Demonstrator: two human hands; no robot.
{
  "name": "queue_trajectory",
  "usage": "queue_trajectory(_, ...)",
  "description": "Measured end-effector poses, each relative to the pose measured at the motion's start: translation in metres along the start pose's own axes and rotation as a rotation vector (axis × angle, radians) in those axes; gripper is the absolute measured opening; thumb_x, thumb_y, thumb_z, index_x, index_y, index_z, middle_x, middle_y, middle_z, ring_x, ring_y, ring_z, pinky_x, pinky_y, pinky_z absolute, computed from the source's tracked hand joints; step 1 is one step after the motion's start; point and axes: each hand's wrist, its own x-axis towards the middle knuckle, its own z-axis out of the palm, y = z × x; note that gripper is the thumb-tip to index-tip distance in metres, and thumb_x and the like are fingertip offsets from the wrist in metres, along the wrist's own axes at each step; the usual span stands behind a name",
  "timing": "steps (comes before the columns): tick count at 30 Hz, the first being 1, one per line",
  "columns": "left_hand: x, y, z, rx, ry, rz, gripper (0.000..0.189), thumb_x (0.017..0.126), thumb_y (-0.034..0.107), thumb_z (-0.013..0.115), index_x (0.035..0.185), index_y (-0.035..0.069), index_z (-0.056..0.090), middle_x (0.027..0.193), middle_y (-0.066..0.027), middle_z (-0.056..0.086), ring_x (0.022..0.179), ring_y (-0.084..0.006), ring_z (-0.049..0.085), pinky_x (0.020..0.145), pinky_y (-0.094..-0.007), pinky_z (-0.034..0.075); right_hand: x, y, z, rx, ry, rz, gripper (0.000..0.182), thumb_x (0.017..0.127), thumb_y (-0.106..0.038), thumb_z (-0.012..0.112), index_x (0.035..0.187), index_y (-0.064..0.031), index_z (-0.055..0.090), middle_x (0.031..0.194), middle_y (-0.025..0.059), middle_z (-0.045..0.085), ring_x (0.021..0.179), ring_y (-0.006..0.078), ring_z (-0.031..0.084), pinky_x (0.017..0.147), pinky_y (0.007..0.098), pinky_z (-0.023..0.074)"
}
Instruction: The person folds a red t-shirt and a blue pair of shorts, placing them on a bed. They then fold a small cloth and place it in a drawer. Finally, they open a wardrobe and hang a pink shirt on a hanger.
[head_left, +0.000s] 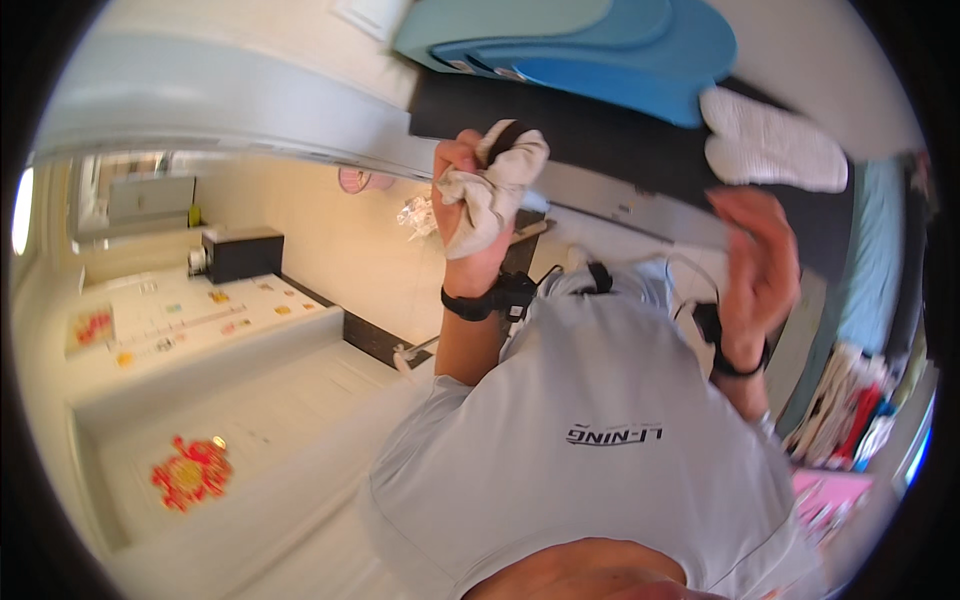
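My left hand (457, 221) grips a bunched off-white cloth item (487, 199) with a dark band, perhaps a balled sock. The cloth bulges out over my fingers and hides part of them. On the right, my right hand (761, 259) is raised, blurred, its fingers curved and nothing visible in them. Just beyond it, a pair of white ribbed socks (776, 142) lies on a dark surface (600, 124).
Blue and teal curved panels (585, 56) stand at the dark surface's far side. Folded clothes (840, 405) are stacked at right, beside light-blue fabric (870, 255). A white door (247, 405) with a red decoration (193, 474) and a black box (244, 255) are at left.
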Motion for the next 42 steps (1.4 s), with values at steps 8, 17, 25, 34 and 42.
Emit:
queue_trajectory(8, -0.009, -0.02, 0.032, -0.09, -0.328, -0.284, 0.015, 0.101, 0.017, 0.061, 0.103, 0.006, 0.051, 0.104, -0.0067, 0.053, 0.096, -0.0162, 0.056, 0.086, -0.0276, 0.046, 0.013, 0.003, 0.054, 0.171, -0.297, 0.312, 0.054, 0.078, -0.003, 0.083, 0.128, -0.0036, 0.061, 0.108, 0.0051, 0.066, 0.093, 0.0167, 0.064, 0.084, 0.0293, 0.0524)
queue_trajectory(17, -0.002, -0.022, 0.032, 0.078, -0.292, -0.355, 0.016, 0.09, -0.005, 0.054, 0.102, 0.005, 0.05, 0.103, -0.0144, 0.059, 0.094, -0.0229, 0.063, 0.083, -0.0323, 0.052, -0.018, 0.006, 0.03, 0.264, 0.099, 0.584, 0.04, 0.081, 0.003, 0.077, 0.112, -0.0046, 0.053, 0.104, 0.0025, 0.062, 0.096, 0.0093, 0.059, 0.085, 0.0266, 0.0514)
queue_trajectory(25, -0.013, -0.03, 0.091, 0.598, -0.608, -0.125, 0.038, 0.085, 0.006, 0.051, 0.123, 0.001, 0.055, 0.094, -0.0096, 0.059, 0.084, -0.0149, 0.055, 0.075, -0.0283, 0.044, -0.055, -0.009, -0.022, 0.029, 0.263, 0.558, 0.038, 0.078, 0.008, 0.081, 0.097, -0.0041, 0.05, 0.095, 0.0006, 0.057, 0.093, 0.0095, 0.058, 0.083, 0.0253, 0.0509)
queue_trajectory(34, -0.065, -0.083, 0.186, 0.581, -0.589, -0.24, 0.015, 0.101, 0.013, 0.064, 0.094, 0.001, 0.062, 0.078, 0.0024, 0.051, 0.07, -0.0045, 0.047, 0.06, -0.0223, 0.038, -0.098, -0.009, -0.145, 0.494, 0.394, 0.556, 0.009, 0.095, -0.007, 0.068, 0.092, -0.0021, 0.061, 0.109, 0.0038, 0.064, 0.104, 0.0114, 0.057, 0.092, 0.0271, 0.0436)
queue_trajectory(42, -0.147, -0.18, 0.299, 0.353, -0.71, -0.437, 0.023, 0.105, 0.024, 0.061, 0.104, 0.001, 0.061, 0.089, 0.0033, 0.054, 0.08, -0.006, 0.045, 0.07, -0.0222, 0.038, -0.179, -0.002, -0.332, 0.596, 1.02, 0.49, 0.009, 0.098, -0.005, 0.062, 0.089, -0.0091, 0.061, 0.092, -0.0031, 0.065, 0.086, 0.0069, 0.058, 0.078, 0.0266, 0.0435)
